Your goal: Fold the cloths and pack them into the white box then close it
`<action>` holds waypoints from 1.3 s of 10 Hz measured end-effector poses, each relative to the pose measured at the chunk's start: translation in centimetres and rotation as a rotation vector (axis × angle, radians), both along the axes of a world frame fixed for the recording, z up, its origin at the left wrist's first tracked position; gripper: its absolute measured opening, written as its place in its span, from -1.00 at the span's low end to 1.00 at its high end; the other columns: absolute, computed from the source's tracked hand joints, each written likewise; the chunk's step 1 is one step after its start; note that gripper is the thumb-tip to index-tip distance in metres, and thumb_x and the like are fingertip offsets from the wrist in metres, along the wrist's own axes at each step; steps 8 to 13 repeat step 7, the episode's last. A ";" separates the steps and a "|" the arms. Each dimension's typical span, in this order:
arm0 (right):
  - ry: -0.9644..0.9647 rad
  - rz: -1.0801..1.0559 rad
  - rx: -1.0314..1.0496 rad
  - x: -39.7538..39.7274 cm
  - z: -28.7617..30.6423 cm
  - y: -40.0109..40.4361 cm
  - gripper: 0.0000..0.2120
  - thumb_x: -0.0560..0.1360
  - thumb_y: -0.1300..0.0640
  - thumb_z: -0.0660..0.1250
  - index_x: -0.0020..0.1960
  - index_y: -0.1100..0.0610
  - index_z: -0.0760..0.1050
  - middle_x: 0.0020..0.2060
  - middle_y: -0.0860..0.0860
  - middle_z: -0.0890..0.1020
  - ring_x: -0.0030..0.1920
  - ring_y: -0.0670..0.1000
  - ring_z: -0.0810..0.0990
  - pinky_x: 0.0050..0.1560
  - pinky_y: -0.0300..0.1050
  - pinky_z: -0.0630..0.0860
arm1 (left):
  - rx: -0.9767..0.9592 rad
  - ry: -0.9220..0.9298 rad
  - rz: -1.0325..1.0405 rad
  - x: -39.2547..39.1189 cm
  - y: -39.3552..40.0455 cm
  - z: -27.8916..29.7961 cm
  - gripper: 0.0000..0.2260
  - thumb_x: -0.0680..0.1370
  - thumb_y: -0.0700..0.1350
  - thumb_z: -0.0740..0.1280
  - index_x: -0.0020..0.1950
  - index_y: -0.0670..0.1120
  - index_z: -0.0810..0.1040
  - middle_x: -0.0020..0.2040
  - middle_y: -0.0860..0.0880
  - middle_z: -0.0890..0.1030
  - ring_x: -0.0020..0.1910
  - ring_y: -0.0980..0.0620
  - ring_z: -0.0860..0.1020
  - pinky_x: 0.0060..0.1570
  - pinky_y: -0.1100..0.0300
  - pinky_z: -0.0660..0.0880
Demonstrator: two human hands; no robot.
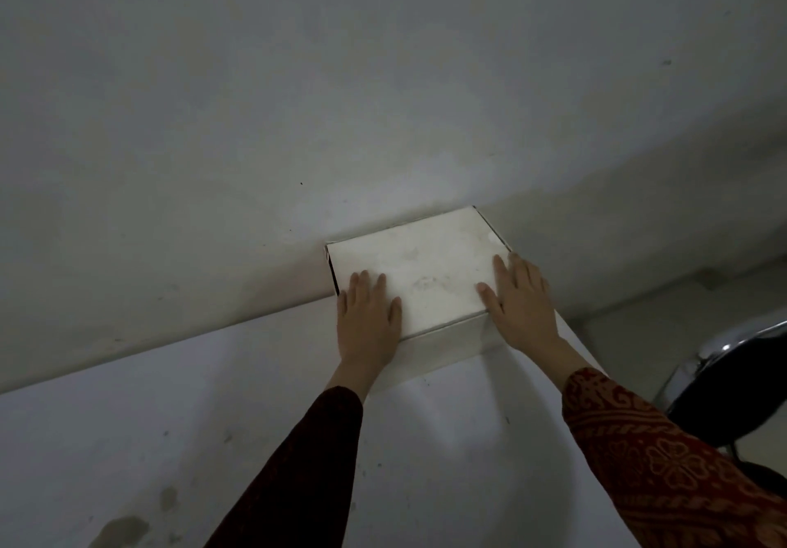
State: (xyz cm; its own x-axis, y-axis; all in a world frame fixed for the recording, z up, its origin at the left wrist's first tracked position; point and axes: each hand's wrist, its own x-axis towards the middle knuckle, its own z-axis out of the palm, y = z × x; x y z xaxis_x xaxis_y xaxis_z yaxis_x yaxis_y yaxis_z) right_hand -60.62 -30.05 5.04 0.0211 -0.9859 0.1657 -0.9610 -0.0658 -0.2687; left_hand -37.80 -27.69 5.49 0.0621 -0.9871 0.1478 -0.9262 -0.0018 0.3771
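The white box [430, 270] stands on the white table [213, 419], pushed back against the wall, with its lid down. My left hand [368, 317] lies flat on the lid's near left corner, fingers straight. My right hand [519, 304] rests flat over the lid's right edge, fingers straight and spread. No cloths are in view; the inside of the box is hidden by the lid.
A grey wall [340, 100] rises directly behind the box. A dark chair with a chrome frame [732, 377] stands off the table's right edge. Dark stains [127, 530] mark the table at the near left.
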 end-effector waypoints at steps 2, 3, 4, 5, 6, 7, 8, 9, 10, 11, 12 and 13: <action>0.054 0.002 0.035 -0.1 -0.4 -0.6 -0.27 0.48 -0.27 -0.33 0.51 0.10 0.03 0.52 0.14 0.10 0.53 0.10 0.01 0.49 0.14 -0.04 | 0.009 -0.069 -0.016 0.2 0.1 -0.3 -0.50 0.60 0.09 0.01 0.51 -0.05 0.11 0.55 -0.12 0.09 0.55 -0.06 0.00 0.50 0.01 -0.04; 0.084 0.020 0.091 -0.2 -0.2 -1.2 -0.29 0.48 -0.28 -0.31 0.52 0.06 -0.05 0.54 0.11 0.03 0.54 0.08 -0.05 0.49 0.17 -0.10 | 0.043 -0.102 -0.041 0.2 0.1 -0.2 -0.47 0.60 0.13 -0.02 0.53 -0.05 0.03 0.57 -0.14 0.02 0.55 -0.08 -0.05 0.51 0.01 -0.08; 0.090 0.019 0.205 -0.2 0.4 -1.3 -0.38 0.56 -0.23 -0.19 0.52 0.04 -0.13 0.54 0.08 -0.07 0.54 0.07 -0.14 0.47 0.23 -0.17 | 0.103 -0.142 -0.102 0.6 0.5 -0.4 -0.44 0.60 0.17 -0.07 0.54 -0.04 -0.06 0.57 -0.14 -0.07 0.55 -0.09 -0.12 0.51 0.00 -0.13; 0.113 0.011 0.345 0.2 1.7 -1.3 -0.38 0.58 -0.20 -0.15 0.52 0.09 -0.14 0.54 0.13 -0.11 0.53 0.12 -0.15 0.48 0.23 -0.12 | 0.129 -0.199 -0.193 1.6 1.8 -0.1 -0.43 0.58 0.19 -0.11 0.54 -0.01 -0.07 0.57 -0.13 -0.09 0.55 -0.09 -0.13 0.49 0.00 -0.14; 0.191 0.039 0.364 2.2 3.5 -0.5 -0.43 0.57 -0.15 -0.04 0.46 0.17 0.06 0.49 0.24 0.09 0.50 0.22 0.00 0.45 0.29 -0.01 | 0.242 -0.189 -0.284 3.0 3.6 1.1 -0.46 0.61 0.15 -0.04 0.54 0.02 -0.10 0.57 -0.09 -0.13 0.55 -0.05 -0.15 0.50 -0.03 -0.06; 0.287 0.227 0.286 5.4 5.1 1.0 -0.47 0.59 -0.09 -0.01 0.49 0.11 0.03 0.51 0.14 0.06 0.52 0.18 -0.10 0.42 0.34 -0.18 | 0.407 -0.228 -0.361 4.7 5.1 3.3 -0.45 0.61 0.08 0.06 0.53 0.05 -0.11 0.57 -0.06 -0.14 0.55 -0.02 -0.13 0.48 -0.06 0.10; 0.287 0.227 0.286 5.4 5.1 1.0 -0.47 0.59 -0.09 -0.01 0.49 0.11 0.03 0.51 0.14 0.06 0.52 0.18 -0.10 0.42 0.34 -0.18 | 0.407 -0.228 -0.361 4.7 5.1 3.3 -0.45 0.61 0.08 0.06 0.53 0.05 -0.11 0.57 -0.06 -0.14 0.55 -0.02 -0.13 0.48 -0.06 0.10; 0.287 0.227 0.286 5.4 5.1 1.0 -0.47 0.59 -0.09 -0.01 0.49 0.11 0.03 0.51 0.14 0.06 0.52 0.18 -0.10 0.42 0.34 -0.18 | 0.407 -0.228 -0.361 4.7 5.1 3.3 -0.45 0.61 0.08 0.06 0.53 0.05 -0.11 0.57 -0.06 -0.14 0.55 -0.02 -0.13 0.48 -0.06 0.10; 0.287 0.227 0.286 5.4 5.1 1.0 -0.47 0.59 -0.09 -0.01 0.49 0.11 0.03 0.51 0.14 0.06 0.52 0.18 -0.10 0.42 0.34 -0.18 | 0.407 -0.228 -0.361 4.7 5.1 3.3 -0.45 0.61 0.08 0.06 0.53 0.05 -0.11 0.57 -0.06 -0.14 0.55 -0.02 -0.13 0.48 -0.06 0.10; 0.287 0.227 0.286 5.4 5.1 1.0 -0.47 0.59 -0.09 -0.01 0.49 0.11 0.03 0.51 0.14 0.06 0.52 0.18 -0.10 0.42 0.34 -0.18 | 0.407 -0.228 -0.361 4.7 5.1 3.3 -0.45 0.61 0.08 0.06 0.53 0.05 -0.11 0.57 -0.06 -0.14 0.55 -0.02 -0.13 0.48 -0.06 0.10; 0.287 0.227 0.286 5.4 5.1 1.0 -0.47 0.59 -0.09 -0.01 0.49 0.11 0.03 0.51 0.14 0.06 0.52 0.18 -0.10 0.42 0.34 -0.18 | 0.407 -0.228 -0.361 4.7 5.1 3.3 -0.45 0.61 0.08 0.06 0.53 0.05 -0.11 0.57 -0.06 -0.14 0.55 -0.02 -0.13 0.48 -0.06 0.10; 0.287 0.227 0.286 5.4 5.1 1.0 -0.47 0.59 -0.09 -0.01 0.49 0.11 0.03 0.51 0.14 0.06 0.52 0.18 -0.10 0.42 0.34 -0.18 | 0.407 -0.228 -0.361 4.7 5.1 3.3 -0.45 0.61 0.08 0.06 0.53 0.05 -0.11 0.57 -0.06 -0.14 0.55 -0.02 -0.13 0.48 -0.06 0.10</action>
